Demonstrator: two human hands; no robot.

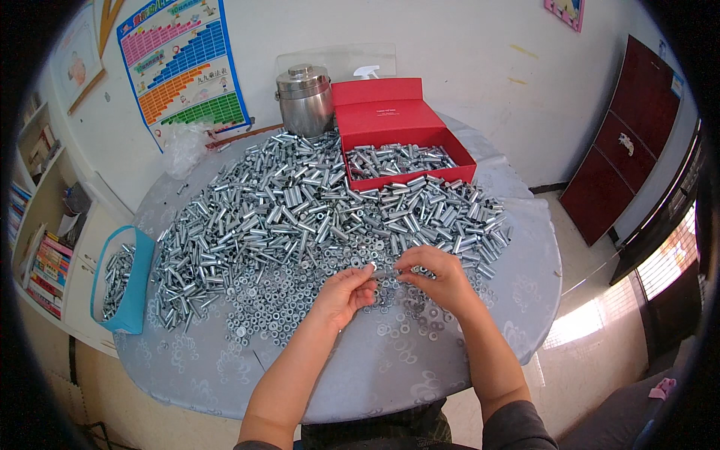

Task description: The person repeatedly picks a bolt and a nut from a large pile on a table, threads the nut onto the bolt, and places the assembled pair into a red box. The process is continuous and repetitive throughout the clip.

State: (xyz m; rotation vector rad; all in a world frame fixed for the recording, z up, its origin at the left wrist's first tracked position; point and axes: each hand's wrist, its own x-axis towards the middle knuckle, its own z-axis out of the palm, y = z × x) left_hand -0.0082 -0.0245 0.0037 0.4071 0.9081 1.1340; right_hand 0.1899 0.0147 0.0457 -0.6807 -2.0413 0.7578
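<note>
My left hand [346, 292] is above the near side of the pile, fingers curled, with a small shiny metal piece [373, 265] at its thumb tip. To its right, my right hand [439, 277] pinches thumb and forefinger together on a small metal part [396, 274]. The fingers partly hide both pieces, so their exact kind is unclear. Beneath and left of the hands lie many loose metal nuts [275, 306]. Flat metal washers [433, 323] are scattered below my right hand. A broad heap of short metal sleeves [270, 216] spreads behind them.
An open red box [410, 183] of metal sleeves stands at the back, beside a lidded steel pot [305, 107]. A blue fabric bin [135, 298] with metal parts sits at the left edge of the cloth-covered round table [191, 377]. A clear plastic bag [185, 151] lies back left.
</note>
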